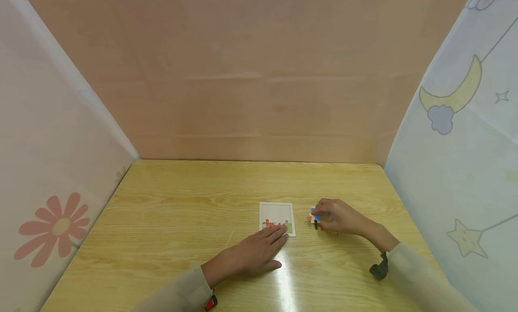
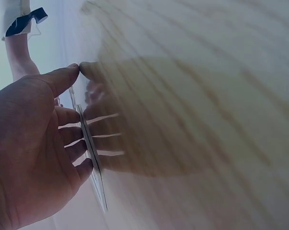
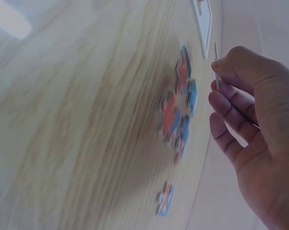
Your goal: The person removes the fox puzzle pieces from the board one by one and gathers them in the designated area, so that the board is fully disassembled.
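A white-rimmed puzzle board [image 1: 277,211] lies flat on the table, with red and green pieces fitted along its near side. My left hand [image 1: 259,252] rests on its near edge, fingers straight and thumb apart; the left wrist view shows the fingertips along the thin board edge [image 2: 93,152]. To the right of the board, my right hand [image 1: 344,216] pinches a puzzle piece [image 3: 216,51] between thumb and fingers. That piece is edge-on in the right wrist view, its picture hidden. Loose puzzle pieces [image 3: 169,115] in red and blue lie beneath this hand.
One more loose piece [image 3: 164,199] sits apart from the cluster. The wooden table [image 1: 182,199] is enclosed by a plain back cloth [image 1: 259,100] and patterned side cloths. A glare streak [image 1: 285,280] marks the tabletop in front of the board.
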A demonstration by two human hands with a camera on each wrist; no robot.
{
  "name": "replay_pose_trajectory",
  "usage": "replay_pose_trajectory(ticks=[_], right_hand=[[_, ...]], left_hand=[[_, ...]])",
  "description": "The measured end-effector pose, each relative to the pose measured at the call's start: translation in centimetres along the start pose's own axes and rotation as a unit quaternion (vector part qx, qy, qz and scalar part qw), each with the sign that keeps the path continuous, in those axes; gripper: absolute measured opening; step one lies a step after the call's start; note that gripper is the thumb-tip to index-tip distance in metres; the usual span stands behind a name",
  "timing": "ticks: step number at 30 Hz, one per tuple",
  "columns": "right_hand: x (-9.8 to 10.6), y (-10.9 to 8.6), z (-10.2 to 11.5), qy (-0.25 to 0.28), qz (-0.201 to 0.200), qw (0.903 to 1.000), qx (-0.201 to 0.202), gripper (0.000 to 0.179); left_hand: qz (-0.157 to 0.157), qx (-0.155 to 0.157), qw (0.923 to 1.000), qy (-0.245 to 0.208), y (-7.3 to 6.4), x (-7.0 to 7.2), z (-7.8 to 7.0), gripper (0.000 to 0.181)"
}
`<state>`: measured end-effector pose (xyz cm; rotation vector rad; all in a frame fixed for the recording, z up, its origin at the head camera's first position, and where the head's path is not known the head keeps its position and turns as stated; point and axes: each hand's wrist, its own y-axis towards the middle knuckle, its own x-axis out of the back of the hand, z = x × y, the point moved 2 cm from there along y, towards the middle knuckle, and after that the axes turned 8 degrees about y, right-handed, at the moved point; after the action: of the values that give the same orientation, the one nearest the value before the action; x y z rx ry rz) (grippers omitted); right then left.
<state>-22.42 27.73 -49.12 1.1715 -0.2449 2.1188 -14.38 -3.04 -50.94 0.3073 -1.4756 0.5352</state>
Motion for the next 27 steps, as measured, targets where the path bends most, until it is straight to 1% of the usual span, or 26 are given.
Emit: replay_pose_trajectory(ticks=[6, 15, 20, 27], right_hand=[[0.5, -1.1, -0.5, 0.007, -0.009, 0.9998, -0.019, 0.028], [1.4, -3.0, -0.9, 0.003, -0.026, 0.9997, -0.001, 0.031], [1.7, -4.1, -1.1, -0.008, -0.044, 0.9990, 0.010, 0.033], [1.9, -5.4, -1.6, -0.019, -0.060, 0.9980, 0.011, 0.039]], left_hand=[[-0.003, -0.002, 1.0000, 0.009, 0.1, 0.0, 0.1, 0.076], [-0.003, -0.002, 0.9999, 0.014, 0.1, 0.1, 0.0, 0.075], [-0.002, -0.001, 1.0000, 0.009, 0.1, 0.2, 0.0, 0.075], [0.000, -0.002, 1.0000, 0.005, 0.1, 0.3, 0.1, 0.075]])
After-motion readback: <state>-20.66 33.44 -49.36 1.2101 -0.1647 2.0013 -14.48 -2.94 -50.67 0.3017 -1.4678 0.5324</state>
